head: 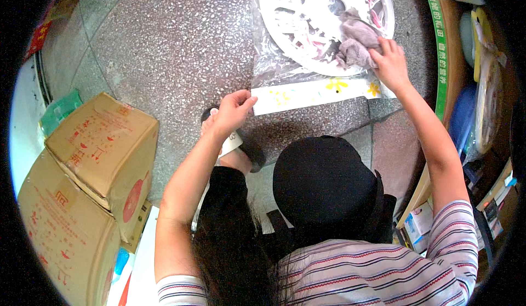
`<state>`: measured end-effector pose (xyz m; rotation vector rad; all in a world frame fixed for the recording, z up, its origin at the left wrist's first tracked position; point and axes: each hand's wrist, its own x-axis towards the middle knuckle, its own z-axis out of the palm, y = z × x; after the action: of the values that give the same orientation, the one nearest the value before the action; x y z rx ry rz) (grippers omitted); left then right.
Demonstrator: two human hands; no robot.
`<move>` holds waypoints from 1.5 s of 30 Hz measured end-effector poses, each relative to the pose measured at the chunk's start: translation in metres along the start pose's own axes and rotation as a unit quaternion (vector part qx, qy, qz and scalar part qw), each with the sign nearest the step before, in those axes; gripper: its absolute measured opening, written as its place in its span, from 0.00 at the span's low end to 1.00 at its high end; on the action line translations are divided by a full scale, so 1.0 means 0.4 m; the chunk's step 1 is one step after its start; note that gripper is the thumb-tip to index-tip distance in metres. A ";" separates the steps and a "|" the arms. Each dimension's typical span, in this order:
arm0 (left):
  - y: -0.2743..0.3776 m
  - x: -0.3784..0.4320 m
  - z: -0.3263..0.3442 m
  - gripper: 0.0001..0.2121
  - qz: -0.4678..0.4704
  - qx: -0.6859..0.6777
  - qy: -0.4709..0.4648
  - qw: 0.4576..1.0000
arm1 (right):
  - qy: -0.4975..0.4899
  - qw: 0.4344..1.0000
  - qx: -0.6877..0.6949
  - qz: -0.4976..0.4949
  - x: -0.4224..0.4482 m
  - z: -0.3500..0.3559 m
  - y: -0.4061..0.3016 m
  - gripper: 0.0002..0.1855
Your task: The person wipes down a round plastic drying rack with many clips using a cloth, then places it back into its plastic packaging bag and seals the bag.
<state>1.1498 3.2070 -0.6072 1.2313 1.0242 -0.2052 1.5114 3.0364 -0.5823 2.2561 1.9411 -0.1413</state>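
A white round plastic rack (302, 55) with pink and white parts, seemingly clips, lies inside or under a clear plastic bag (267, 65) at the top of the view. The bag has a white strip (304, 97) with yellow flowers along its near edge. My left hand (234, 110) pinches the left end of that strip between thumb and fingers. My right hand (388, 61) holds a greyish-purple cloth (357, 51) against the right part of the rack; part of the cloth is hidden by the fingers.
Speckled stone floor (176, 47) surrounds the bag. Stacked cardboard boxes (102, 141) stand at the left. Along the right runs a shelf edge with a green strip (439, 51), with a blue plastic item (462, 117) and wrapped goods beyond. A foot in a sandal (232, 141) is below my left hand.
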 end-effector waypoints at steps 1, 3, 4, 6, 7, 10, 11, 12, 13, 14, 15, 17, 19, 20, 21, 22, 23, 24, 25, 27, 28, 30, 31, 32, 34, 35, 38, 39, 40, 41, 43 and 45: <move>-0.008 0.002 -0.001 0.10 -0.003 -0.003 0.000 1.000 | 0.015 1.000 0.004 0.019 -0.009 -0.019 0.003 0.18; -0.027 0.008 -0.003 0.10 -0.011 -0.006 -0.003 1.000 | 0.079 0.993 0.058 0.064 -0.013 -0.038 -0.031 0.20; -0.033 0.012 -0.001 0.11 0.000 -0.033 -0.001 0.999 | 0.111 0.986 0.086 0.087 -0.009 -0.047 -0.066 0.22; -0.037 0.024 0.009 0.11 -0.046 -0.068 0.003 0.997 | 0.114 0.970 0.207 0.053 0.018 -0.062 -0.193 0.18; -0.034 0.029 0.015 0.12 -0.069 -0.085 0.005 0.994 | 0.124 0.954 0.273 0.022 0.036 -0.063 -0.270 0.16; -0.082 0.040 0.030 0.15 0.005 -0.031 0.081 0.996 | 0.072 0.928 0.353 -0.098 0.073 -0.036 -0.479 0.15; -0.124 0.042 0.025 0.15 0.041 -0.015 0.111 0.993 | 0.015 0.949 0.283 -0.135 0.068 -0.013 -0.520 0.18; -0.165 0.041 -0.017 0.16 0.056 0.071 0.127 0.988 | -0.009 0.953 0.270 -0.139 0.063 0.019 -0.517 0.20; -0.036 0.040 0.026 0.15 0.058 0.056 0.123 0.989 | -0.046 0.961 0.245 -0.117 0.037 0.080 -0.447 0.22; -0.029 0.034 0.008 0.15 0.037 0.055 0.110 0.992 | -0.040 0.963 0.212 -0.162 0.009 0.099 -0.409 0.24; -0.035 0.030 -0.014 0.15 0.012 0.052 0.096 0.994 | -0.078 0.957 0.222 -0.171 -0.017 0.099 -0.377 0.24; -0.041 0.023 -0.023 0.16 0.016 0.099 0.096 0.990 | -0.103 0.964 0.195 -0.149 -0.084 0.103 -0.287 0.24; -0.082 0.024 -0.032 0.16 0.026 0.129 0.107 0.985 | -0.085 0.977 0.175 -0.089 -0.142 0.110 -0.195 0.18; -0.070 0.023 -0.022 0.16 0.014 0.100 0.113 0.988 | -0.095 0.987 0.119 -0.058 -0.160 0.091 -0.150 0.16; -0.073 0.023 -0.021 0.16 0.017 0.106 0.109 0.988 | -0.112 0.987 0.115 0.003 -0.173 0.070 -0.107 0.15; -0.076 0.027 -0.027 0.16 0.022 0.113 0.103 0.988 | -0.095 0.991 0.086 0.040 -0.196 0.067 -0.052 0.15; -0.079 0.033 -0.035 0.16 0.029 0.122 0.100 0.987 | -0.096 0.991 0.037 0.081 -0.216 0.063 0.007 0.15; -0.086 0.032 -0.038 0.17 0.029 0.109 0.097 0.989 | -0.117 0.984 -0.010 0.130 -0.228 0.041 0.063 0.16; -0.079 0.036 -0.039 0.17 0.012 0.078 0.092 0.993 | -0.111 0.975 -0.031 0.191 -0.249 0.021 0.120 0.16; -0.061 0.028 -0.037 0.18 -0.029 0.016 0.081 0.996 | -0.071 0.951 -0.062 0.294 -0.272 -0.046 0.182 0.18; -0.039 0.025 -0.032 0.21 -0.021 0.024 0.092 0.995 | -0.017 0.950 -0.063 0.305 -0.265 -0.074 0.183 0.19; -0.016 0.012 -0.024 0.23 -0.074 -0.041 0.100 0.991 | 0.058 0.953 -0.021 0.296 -0.226 -0.123 0.143 0.20; -0.004 0.004 -0.024 0.24 -0.101 -0.072 0.107 0.987 | 0.077 0.957 0.024 0.277 -0.198 -0.143 0.100 0.20; 0.013 -0.004 -0.017 0.25 -0.079 -0.049 0.110 0.990 | 0.115 0.944 0.153 0.269 -0.169 -0.154 0.047 0.19; 0.017 -0.015 -0.041 0.24 -0.104 -0.034 0.074 0.991 | 0.151 0.903 0.351 0.196 -0.095 -0.162 -0.055 0.22; 0.026 -0.016 -0.037 0.23 -0.094 -0.047 0.054 0.993 | 0.132 0.826 0.507 0.205 -0.058 -0.175 -0.113 0.25; 0.007 -0.018 -0.026 0.20 -0.004 0.006 0.037 0.999 | -0.033 0.592 0.778 0.205 0.042 -0.189 -0.230 0.25; 0.000 -0.014 -0.026 0.19 -0.030 -0.026 0.027 0.999 | -0.045 0.558 0.807 0.189 0.077 -0.170 -0.271 0.28; -0.013 -0.012 -0.033 0.18 -0.058 -0.060 0.019 0.996 | -0.107 0.532 0.824 0.163 0.111 -0.164 -0.303 0.32; -0.022 -0.004 -0.034 0.17 -0.082 -0.093 0.005 0.992 | -0.094 0.632 0.760 0.118 0.130 -0.100 -0.340 0.33; -0.061 0.008 -0.036 0.14 -0.071 -0.102 0.042 0.991 | -0.092 0.866 0.490 -0.012 0.145 -0.060 -0.413 0.31; -0.070 0.011 -0.011 0.14 -0.061 -0.041 0.091 0.993 | -0.034 0.939 0.334 -0.073 0.117 -0.022 -0.481 0.28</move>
<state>1.1324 3.2018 -0.6291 1.1276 1.2568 -0.1451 1.3284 3.1111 -0.5936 2.4052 2.2638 -1.0255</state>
